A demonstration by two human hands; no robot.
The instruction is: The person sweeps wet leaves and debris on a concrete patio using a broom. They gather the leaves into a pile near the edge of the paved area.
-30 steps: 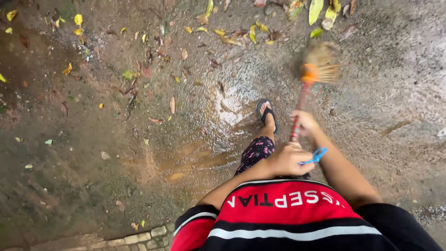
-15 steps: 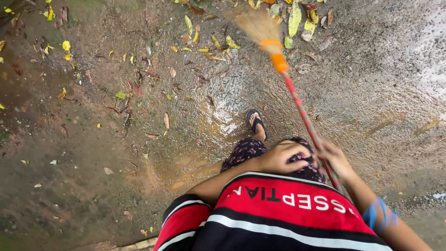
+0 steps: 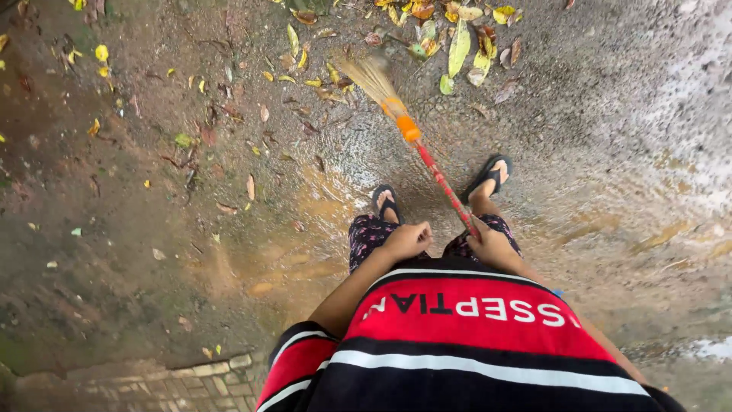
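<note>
Right hand (image 3: 492, 243): closed around the near end of the broom (image 3: 427, 156), gripping its red handle just above the knee. Left hand (image 3: 408, 238): loosely curled and resting on the left thigh, holding nothing; it is apart from the handle.

The broom runs from the right hand away and to the left, passing between the two feet. Its orange collar and straw head (image 3: 370, 76) rest on the far ground, at the near edge of a scatter of yellow and green fallen leaves (image 3: 457, 46). More leaves lie strewn to the far left (image 3: 99, 53).

The ground (image 3: 610, 152) is wet, with a glossy film and brownish puddling around the black sandals (image 3: 488, 175). A brick edging (image 3: 191, 374) borders the near left.

Risks, as judged:
- Slip: the feet stand on slick, muddy ground; a long reach forward would shift weight onto a poor footing.
- One-handed control: with a single hand on the handle, the head may skate over the leaves, which probably cling to the wet surface.
- The handle crosses close to the right foot; whether it touches the leg cannot be told from this view.
</note>
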